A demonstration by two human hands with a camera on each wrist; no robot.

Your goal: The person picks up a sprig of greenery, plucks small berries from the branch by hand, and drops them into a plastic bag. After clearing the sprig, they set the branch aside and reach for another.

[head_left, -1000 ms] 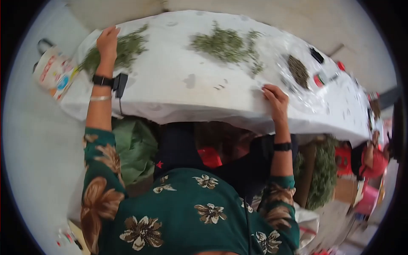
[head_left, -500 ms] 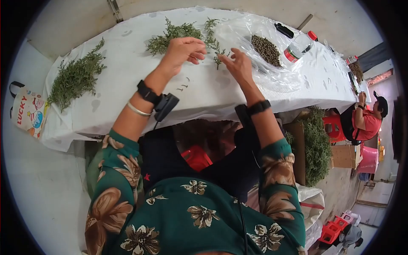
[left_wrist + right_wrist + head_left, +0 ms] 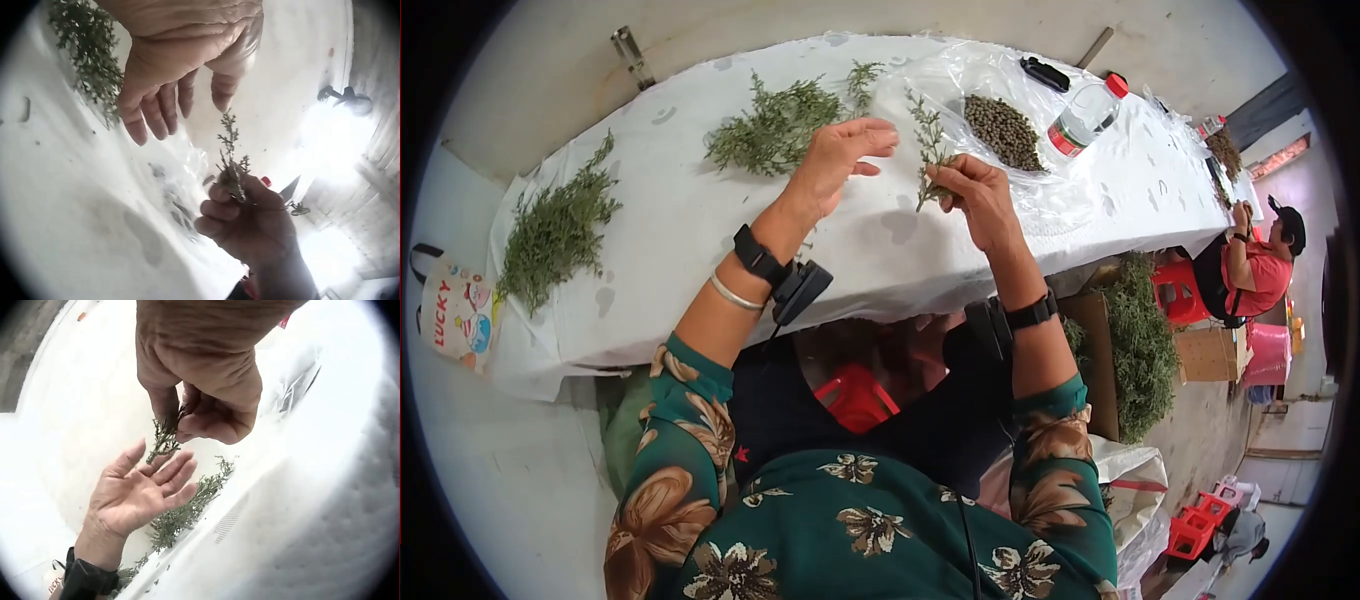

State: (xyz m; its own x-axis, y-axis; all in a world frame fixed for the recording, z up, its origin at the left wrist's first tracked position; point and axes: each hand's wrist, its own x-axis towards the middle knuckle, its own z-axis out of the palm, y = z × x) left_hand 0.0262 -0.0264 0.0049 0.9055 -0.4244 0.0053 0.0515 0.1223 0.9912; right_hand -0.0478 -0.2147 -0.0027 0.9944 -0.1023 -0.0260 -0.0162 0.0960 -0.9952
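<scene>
Watching from my end, I have my right grip [image 3: 980,198] pinching a small green sprig [image 3: 928,128] between thumb and fingers, its leafy tip beyond the grip. My left grip [image 3: 840,163] faces it, fingers extended and parted, with nothing in hold. Just left of that grip a leafy heap [image 3: 770,125] lies on the desk [image 3: 670,230]; another bunch [image 3: 560,225] lies farther left. Just beyond my right grip are brown pellets [image 3: 1003,132] on clear plastic, a bottle [image 3: 1090,118] beside them.
</scene>
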